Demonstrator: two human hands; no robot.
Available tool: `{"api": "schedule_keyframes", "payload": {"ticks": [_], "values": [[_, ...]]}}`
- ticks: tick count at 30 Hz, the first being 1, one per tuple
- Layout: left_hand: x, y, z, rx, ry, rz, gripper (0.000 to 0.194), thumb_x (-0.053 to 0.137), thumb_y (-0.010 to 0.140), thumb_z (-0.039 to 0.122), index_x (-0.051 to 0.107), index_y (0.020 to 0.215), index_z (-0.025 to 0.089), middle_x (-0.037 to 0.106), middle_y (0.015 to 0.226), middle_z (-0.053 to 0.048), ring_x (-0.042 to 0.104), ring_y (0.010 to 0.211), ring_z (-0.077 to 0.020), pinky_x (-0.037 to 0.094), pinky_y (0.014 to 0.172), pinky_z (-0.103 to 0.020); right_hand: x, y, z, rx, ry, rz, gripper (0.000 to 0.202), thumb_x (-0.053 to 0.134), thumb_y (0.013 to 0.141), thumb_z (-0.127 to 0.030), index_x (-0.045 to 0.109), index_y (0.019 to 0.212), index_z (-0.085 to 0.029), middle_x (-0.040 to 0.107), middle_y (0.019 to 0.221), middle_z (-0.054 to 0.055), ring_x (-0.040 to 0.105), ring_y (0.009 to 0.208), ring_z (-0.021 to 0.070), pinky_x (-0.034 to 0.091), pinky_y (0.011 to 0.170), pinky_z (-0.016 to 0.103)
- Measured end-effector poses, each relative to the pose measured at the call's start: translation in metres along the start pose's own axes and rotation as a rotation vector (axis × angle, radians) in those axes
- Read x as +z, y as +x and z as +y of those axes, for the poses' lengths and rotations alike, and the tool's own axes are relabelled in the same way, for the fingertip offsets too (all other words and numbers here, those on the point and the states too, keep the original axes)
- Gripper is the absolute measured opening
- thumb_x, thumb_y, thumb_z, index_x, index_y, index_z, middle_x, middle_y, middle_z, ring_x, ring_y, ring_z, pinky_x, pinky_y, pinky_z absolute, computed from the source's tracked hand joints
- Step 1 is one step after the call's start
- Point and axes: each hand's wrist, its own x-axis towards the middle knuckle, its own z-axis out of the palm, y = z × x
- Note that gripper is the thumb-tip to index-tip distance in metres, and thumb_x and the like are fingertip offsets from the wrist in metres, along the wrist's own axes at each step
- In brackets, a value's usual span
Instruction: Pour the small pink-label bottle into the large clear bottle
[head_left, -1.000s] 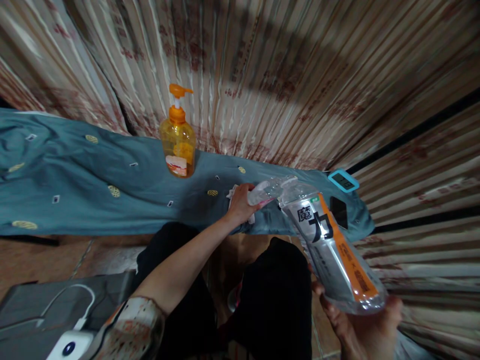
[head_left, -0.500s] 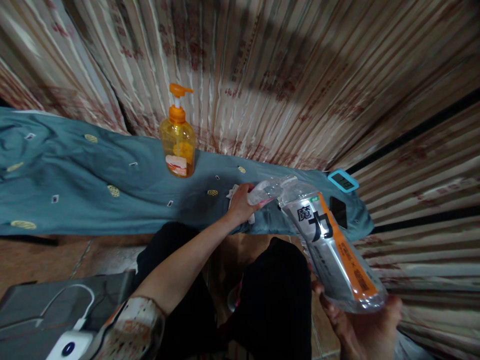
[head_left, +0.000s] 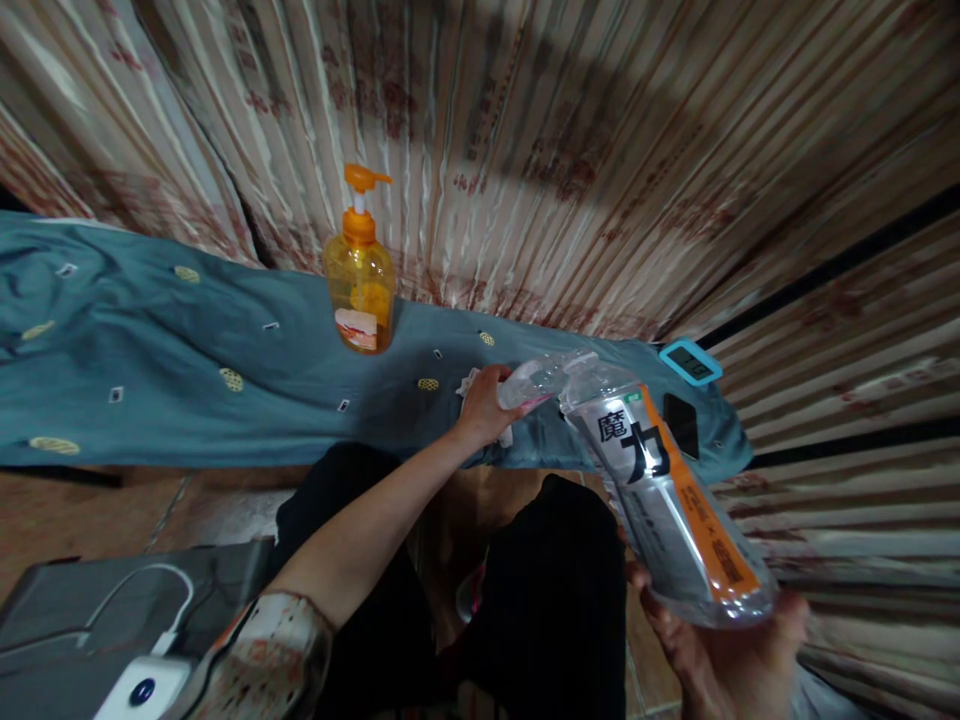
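Observation:
My left hand (head_left: 484,408) grips a small clear plastic bottle (head_left: 536,380), tilted with its mouth to the right. Its mouth meets the neck of a large clear bottle (head_left: 660,500) with a silver and orange label. Under the base of this large bottle is my right hand (head_left: 720,650), fingers wrapped round it; the bottle leans, its neck up and to the left. A crumpled white tissue (head_left: 468,383) lies by my left hand, partly hidden by it.
An orange pump bottle (head_left: 360,290) stands on the teal cloth (head_left: 165,370). At the cloth's right end are a blue-framed digital timer (head_left: 690,362) and a dark phone (head_left: 680,425). Curtains (head_left: 487,150) hang behind. A white device (head_left: 144,690) with a cable lies at lower left.
Both hands hold the bottles almost as before. The whole view has shifted slightly, so that things on the cloth appear a little further right.

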Motion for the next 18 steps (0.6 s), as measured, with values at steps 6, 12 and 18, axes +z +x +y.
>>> {"api": "schedule_keyframes", "payload": {"ticks": [6,12,18], "values": [[-0.001,0.001,0.000,0.006,0.021,-0.014,0.048,0.081,0.066,0.022,0.056,0.106,0.018,0.063,0.112,-0.008,0.059,0.109,-0.0259,0.047,0.095,-0.040,-0.008,0.004,0.001,0.048,-0.013,-0.139,0.099,0.078,0.032,-0.067,0.060,0.122,-0.029,0.065,0.113,0.018,0.069,0.075,0.0348,0.056,0.052,0.040],[-0.001,0.000,0.001,0.011,0.020,0.004,0.048,0.081,0.065,0.020,0.056,0.105,0.018,0.063,0.112,-0.008,0.059,0.109,-0.0255,0.046,0.096,-0.040,-0.017,0.006,0.004,-0.011,-0.051,-0.204,0.100,0.077,0.038,-0.069,0.057,0.126,-0.026,0.063,0.117,0.020,0.068,0.082,0.0368,0.057,0.055,0.041],[-0.003,-0.001,0.004,-0.005,0.015,-0.025,0.047,0.080,0.066,0.020,0.056,0.106,0.016,0.063,0.113,-0.010,0.058,0.110,-0.0271,0.046,0.096,-0.041,-0.006,0.001,0.007,-0.063,-0.072,-0.186,0.096,0.076,0.040,-0.073,0.060,0.122,-0.024,0.064,0.114,0.022,0.068,0.079,0.0357,0.056,0.053,0.040]]}}
